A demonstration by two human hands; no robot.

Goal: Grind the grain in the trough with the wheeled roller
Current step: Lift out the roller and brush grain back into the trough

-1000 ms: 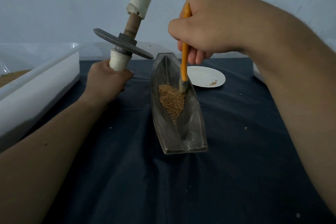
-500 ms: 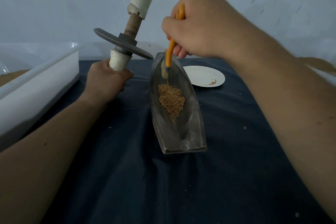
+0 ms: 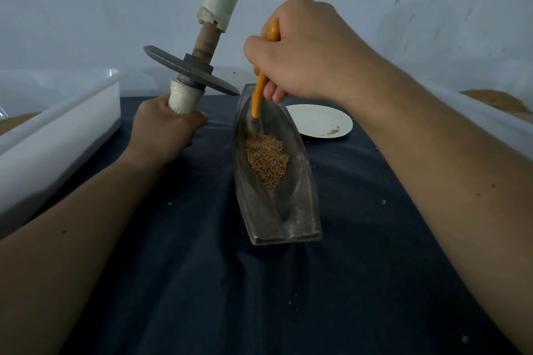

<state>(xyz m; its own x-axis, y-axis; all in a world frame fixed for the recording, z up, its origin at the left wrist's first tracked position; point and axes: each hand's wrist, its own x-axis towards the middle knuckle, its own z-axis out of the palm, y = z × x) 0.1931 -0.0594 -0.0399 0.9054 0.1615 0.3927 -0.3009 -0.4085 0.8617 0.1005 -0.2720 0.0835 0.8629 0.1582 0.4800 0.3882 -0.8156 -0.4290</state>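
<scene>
Golden-brown grain (image 3: 266,160) lies heaped in the middle of a grey boat-shaped metal trough (image 3: 300,210), mid-table on dark blue cloth (image 3: 202,282). The right hand (image 3: 302,52) clenches an orange-handled brush (image 3: 257,96), bristles touching the heap's far edge. The left hand (image 3: 164,131) grasps the white-wrapped lower handle of the wheeled roller (image 3: 184,66), held tilted in the air left of the trough. A round white plate (image 3: 317,118) lies near the far edge; a white plastic tub (image 3: 57,130) stands along the left edge

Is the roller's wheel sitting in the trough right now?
No, the left hand holds the roller nearly upright, left of the trough, its wheel in the air clear of the grain.
</scene>
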